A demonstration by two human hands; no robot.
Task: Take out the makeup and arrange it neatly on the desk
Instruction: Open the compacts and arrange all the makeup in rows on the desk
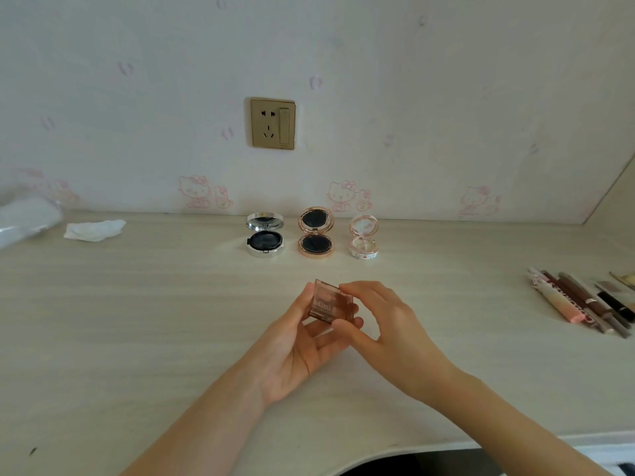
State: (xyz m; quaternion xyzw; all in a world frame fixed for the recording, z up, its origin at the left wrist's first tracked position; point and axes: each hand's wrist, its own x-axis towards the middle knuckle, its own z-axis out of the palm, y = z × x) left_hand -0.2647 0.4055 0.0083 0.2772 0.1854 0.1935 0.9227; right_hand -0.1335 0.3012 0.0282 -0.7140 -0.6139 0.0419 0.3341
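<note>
A small square brown see-through palette [329, 301] marked "Mini" is held over the middle of the pale wood desk [154, 321]. My left hand [295, 352] cradles it from below and my right hand [385, 321] pinches its right edge between thumb and fingers. Three round compacts stand with lids up in a row near the wall: a silver one [265, 238], a rose-gold one [315, 237] and a small pink floral one [363, 240]. Several pencils and tubes [580, 300] lie side by side at the right edge.
A crumpled white tissue [94, 230] and a clear plastic bag [24, 219] lie at the back left. A gold wall socket [273, 123] sits above the compacts. The desk's curved front edge [395, 448] runs below my arms.
</note>
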